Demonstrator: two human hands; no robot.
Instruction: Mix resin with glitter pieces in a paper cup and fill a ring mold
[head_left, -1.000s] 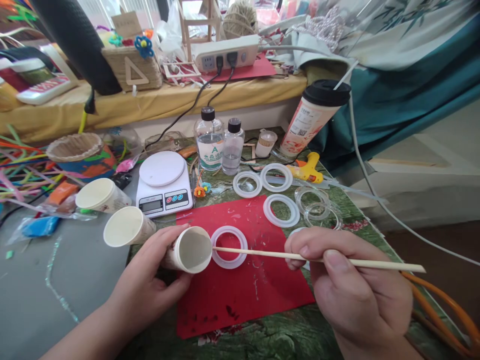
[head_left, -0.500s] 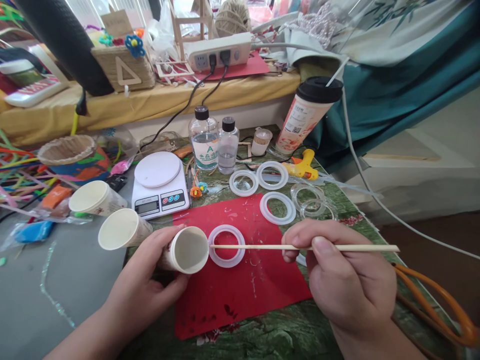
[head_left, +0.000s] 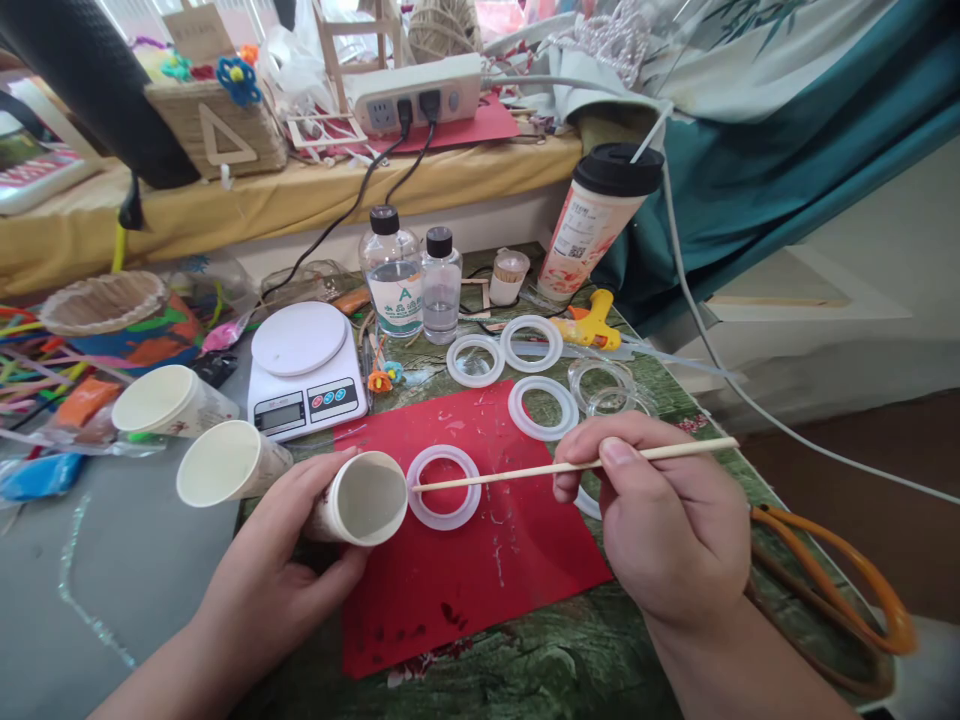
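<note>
My left hand (head_left: 289, 560) is wrapped round a paper cup (head_left: 369, 500), which leans with its mouth toward me and to the right. In my right hand (head_left: 667, 520) a thin wooden stick (head_left: 517, 472) is pinched between thumb and fingers. Its left tip is over the rim of a translucent ring mould (head_left: 444, 517), just right of the cup's mouth. That mould lies on a red sheet (head_left: 525, 570). Further ring moulds (head_left: 544, 408) lie beyond the sheet's far right corner, and another is partly hidden behind my right hand.
Two more paper cups (head_left: 225, 465) stand at the left, by a white kitchen scale (head_left: 300, 350). Behind are two clear bottles (head_left: 394, 290), a lidded drink cup (head_left: 581, 235) and a yellow glue gun (head_left: 596, 320). Orange-handled scissors (head_left: 862, 570) lie at the right edge.
The stick has tilted, its right end higher, and its tip has moved slightly onto the mould's left rim. My view has shifted a little, sliding the scene left. Both grips are the same.
</note>
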